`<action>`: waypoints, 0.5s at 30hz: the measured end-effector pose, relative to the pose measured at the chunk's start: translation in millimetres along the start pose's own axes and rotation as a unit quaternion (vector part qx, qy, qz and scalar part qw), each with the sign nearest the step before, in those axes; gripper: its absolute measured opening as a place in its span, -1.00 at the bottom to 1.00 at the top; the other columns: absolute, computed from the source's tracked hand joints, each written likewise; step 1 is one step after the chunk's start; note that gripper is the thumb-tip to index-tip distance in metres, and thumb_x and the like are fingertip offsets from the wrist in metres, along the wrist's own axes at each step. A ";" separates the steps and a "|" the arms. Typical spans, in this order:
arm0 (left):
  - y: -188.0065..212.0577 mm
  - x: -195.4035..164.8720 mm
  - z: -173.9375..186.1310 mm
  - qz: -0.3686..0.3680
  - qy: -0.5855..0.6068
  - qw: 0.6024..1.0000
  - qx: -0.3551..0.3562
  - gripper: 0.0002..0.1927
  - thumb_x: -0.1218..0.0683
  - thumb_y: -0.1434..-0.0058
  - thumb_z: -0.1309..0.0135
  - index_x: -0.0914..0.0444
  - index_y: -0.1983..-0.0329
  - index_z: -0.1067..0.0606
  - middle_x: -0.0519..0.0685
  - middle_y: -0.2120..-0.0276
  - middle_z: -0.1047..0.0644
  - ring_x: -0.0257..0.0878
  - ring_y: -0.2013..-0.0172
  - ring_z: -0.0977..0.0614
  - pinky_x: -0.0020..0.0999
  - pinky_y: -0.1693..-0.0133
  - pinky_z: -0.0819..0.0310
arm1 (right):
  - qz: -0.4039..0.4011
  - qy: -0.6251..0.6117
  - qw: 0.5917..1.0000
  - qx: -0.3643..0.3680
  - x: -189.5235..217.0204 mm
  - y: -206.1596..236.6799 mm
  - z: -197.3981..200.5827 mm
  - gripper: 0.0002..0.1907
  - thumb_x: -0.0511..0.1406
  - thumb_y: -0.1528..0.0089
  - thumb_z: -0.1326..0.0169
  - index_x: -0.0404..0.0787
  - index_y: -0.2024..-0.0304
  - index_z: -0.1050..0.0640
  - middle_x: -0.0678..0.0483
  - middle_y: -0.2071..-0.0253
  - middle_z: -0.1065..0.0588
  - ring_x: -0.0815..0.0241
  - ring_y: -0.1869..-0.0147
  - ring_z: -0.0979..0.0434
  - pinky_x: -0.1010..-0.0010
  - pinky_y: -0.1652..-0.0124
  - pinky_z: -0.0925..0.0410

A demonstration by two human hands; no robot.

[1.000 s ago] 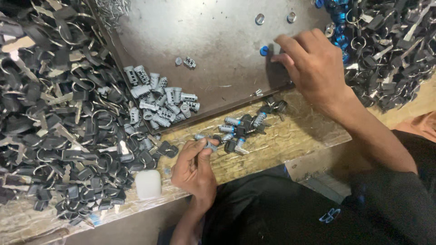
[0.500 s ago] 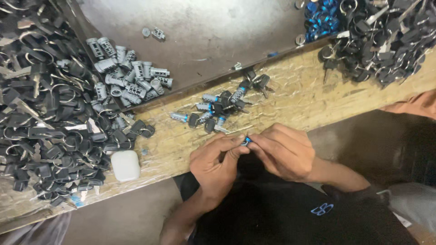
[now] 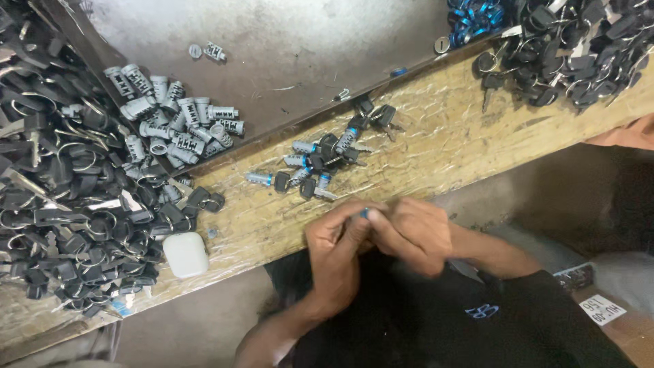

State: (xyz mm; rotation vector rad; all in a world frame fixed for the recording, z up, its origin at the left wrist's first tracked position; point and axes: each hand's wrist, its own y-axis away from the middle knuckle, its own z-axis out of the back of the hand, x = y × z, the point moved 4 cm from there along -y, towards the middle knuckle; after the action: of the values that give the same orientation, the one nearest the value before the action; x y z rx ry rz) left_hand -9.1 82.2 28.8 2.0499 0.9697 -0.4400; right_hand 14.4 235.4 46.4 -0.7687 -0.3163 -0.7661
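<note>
Lock cylinder with a blue ring, mostly hidden, sat pinched between the two hands just off the near edge of the wooden bench, at about 6 o'clock from the middle of the view. Largest of all was the dark metal tray at 12 o'clock, bare over much of its floor. A wide heap of black keys on wire rings filled the 9 o'clock side, and a second heap of black keys lay at 2 o'clock. Grey lock cylinders were piled in the tray at 10 o'clock. A small cluster of cylinders with keys rested on the bench near the centre. The left hand was curled with its fingertips closed on the small part, and the right hand was closed on it from the other side, touching the left. A white rounded case lay at 8 o'clock, beside the key heap.
</note>
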 end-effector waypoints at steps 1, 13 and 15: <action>3.1 -0.9 -0.5 -0.035 -0.029 0.998 -0.048 -0.80 0.22 -0.41 -0.11 0.51 0.05 -0.58 -0.02 0.24 -0.58 -0.38 0.36 -0.53 -0.53 0.33 -0.37 | -0.011 -0.026 0.999 0.032 -5.5 -5.0 3.9 -0.61 -0.46 -0.20 -0.30 -0.58 -0.02 -0.51 0.05 0.41 -0.44 0.19 0.38 -0.52 0.35 0.39 -0.41; 0.3 -46.7 29.2 -0.295 -0.368 0.880 -0.061 -0.86 0.20 -0.37 -0.12 0.38 0.08 -0.57 0.02 0.34 -0.55 -0.31 0.40 -0.52 -0.46 0.33 -0.38 | -0.361 0.084 0.926 0.078 -64.2 -88.8 46.6 -0.78 -0.37 -0.25 -0.28 -0.33 0.08 -0.59 -0.07 0.24 -0.57 0.17 0.29 -0.58 0.43 0.33 -0.40; -1.5 -46.8 28.8 -0.255 -0.366 0.891 -0.079 -0.85 0.20 -0.30 -0.15 0.38 0.14 -0.61 0.01 0.40 -0.53 -0.37 0.52 -0.41 -0.48 0.45 -0.26 | -0.477 -0.040 0.878 0.005 -58.9 -71.8 56.5 -0.81 -0.39 -0.31 -0.27 -0.35 0.08 -0.58 -0.04 0.25 -0.57 0.23 0.31 -0.57 0.42 0.31 -0.41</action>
State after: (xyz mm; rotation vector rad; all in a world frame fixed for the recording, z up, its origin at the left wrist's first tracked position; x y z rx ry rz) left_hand -39.6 37.5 38.1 1.2703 0.9954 -1.2600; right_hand -77.5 272.2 91.3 -0.6080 -0.8023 -1.6619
